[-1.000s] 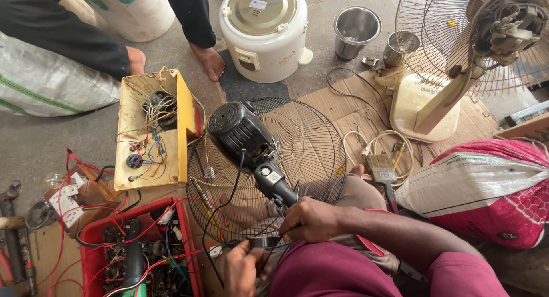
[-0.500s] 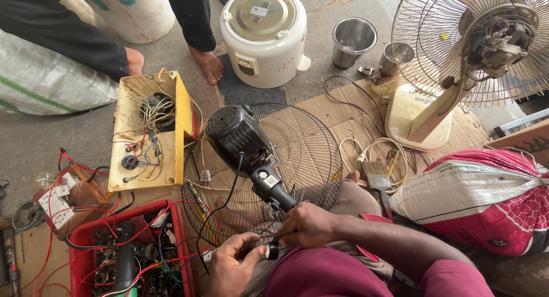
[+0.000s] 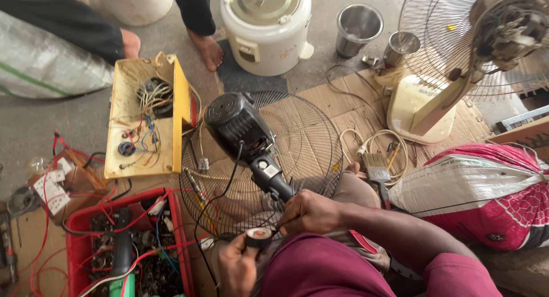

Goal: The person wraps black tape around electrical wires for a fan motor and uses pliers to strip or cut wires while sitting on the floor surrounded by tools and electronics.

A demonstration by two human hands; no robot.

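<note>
A black fan motor (image 3: pixel 237 125) on a black neck lies over a round wire fan guard (image 3: pixel 269 160) on cardboard. My right hand (image 3: pixel 311 212) grips the lower end of the motor's neck, fingers pinching near a thin wire. My left hand (image 3: pixel 237 265) holds a roll of black insulating tape (image 3: pixel 258 237) just below the right hand. A black cable runs from the motor down toward my lap.
A yellow open box of wiring (image 3: pixel 146 117) sits left, a red crate of tools and wires (image 3: pixel 123 245) below it. A white rice cooker (image 3: pixel 266 25), steel cups (image 3: pixel 358 27), a table fan (image 3: pixel 457 74), a paintbrush (image 3: pixel 377 171) and a red-white sack (image 3: pixel 486 197) surround me. Another person's feet (image 3: pixel 207 48) stand behind.
The view has shifted slightly. My left hand has brought the tape roll up closer under my right hand, which stays on the motor's neck.
</note>
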